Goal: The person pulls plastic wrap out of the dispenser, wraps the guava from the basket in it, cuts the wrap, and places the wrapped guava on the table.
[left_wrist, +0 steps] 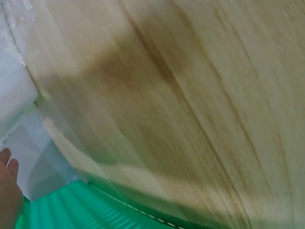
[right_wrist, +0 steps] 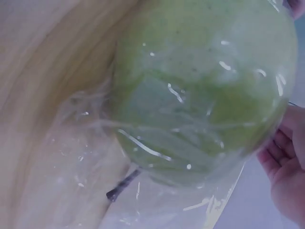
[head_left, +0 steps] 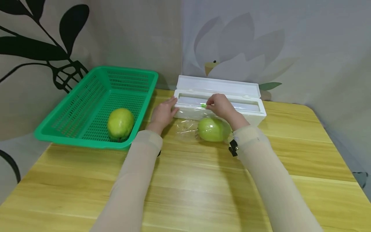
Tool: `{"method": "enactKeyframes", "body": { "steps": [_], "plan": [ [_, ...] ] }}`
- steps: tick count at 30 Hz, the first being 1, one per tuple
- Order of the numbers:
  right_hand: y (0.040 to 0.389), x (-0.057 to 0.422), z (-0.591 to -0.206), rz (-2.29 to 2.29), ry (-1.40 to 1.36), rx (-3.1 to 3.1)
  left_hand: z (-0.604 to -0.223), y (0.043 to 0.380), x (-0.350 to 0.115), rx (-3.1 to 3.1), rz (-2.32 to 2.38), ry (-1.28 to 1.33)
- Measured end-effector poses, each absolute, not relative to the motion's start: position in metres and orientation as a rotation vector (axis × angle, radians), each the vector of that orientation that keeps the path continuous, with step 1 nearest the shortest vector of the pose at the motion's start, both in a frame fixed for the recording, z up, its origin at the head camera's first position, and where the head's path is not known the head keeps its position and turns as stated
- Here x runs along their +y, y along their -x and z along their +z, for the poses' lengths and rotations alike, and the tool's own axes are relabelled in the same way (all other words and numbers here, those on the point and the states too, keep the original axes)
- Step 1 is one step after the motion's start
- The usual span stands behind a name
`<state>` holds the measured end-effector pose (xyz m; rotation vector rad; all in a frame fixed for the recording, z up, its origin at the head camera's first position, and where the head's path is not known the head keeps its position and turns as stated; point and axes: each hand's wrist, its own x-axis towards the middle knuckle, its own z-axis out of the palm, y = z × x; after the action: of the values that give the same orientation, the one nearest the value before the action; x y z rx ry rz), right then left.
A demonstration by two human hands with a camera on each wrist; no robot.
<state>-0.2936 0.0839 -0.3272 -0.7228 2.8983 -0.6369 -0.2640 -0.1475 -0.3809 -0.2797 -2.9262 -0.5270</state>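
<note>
Clear plastic film (head_left: 186, 126) lay over a green pear (head_left: 213, 129) on the wood-grain table (head_left: 185, 193), just beside the near side of a white film dispenser (head_left: 254, 120); the pear's dark stem (right_wrist: 123, 185) showed in the right wrist view. The dispenser's long lid (head_left: 217, 86) stood open along its far edge. The right hand (head_left: 222, 107), curled narrow, pinched a bright green slider (head_left: 204, 105) left of the dispenser's middle. The left hand (head_left: 163, 115), fingers fairly straight, touched the dispenser's left end. Farther left, a green plastic basket (head_left: 87, 144) held a second pear (head_left: 120, 124) near its right near corner.
</note>
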Motion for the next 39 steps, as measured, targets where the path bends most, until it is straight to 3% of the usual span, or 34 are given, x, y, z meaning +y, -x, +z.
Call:
{"method": "enactKeyframes", "body": {
  "steps": [39],
  "plan": [
    [0.288, 0.177, -0.334, -0.627, 0.7, 2.963, -0.379, 0.262, -0.151, -2.95, -0.544, 0.271]
  ]
}}
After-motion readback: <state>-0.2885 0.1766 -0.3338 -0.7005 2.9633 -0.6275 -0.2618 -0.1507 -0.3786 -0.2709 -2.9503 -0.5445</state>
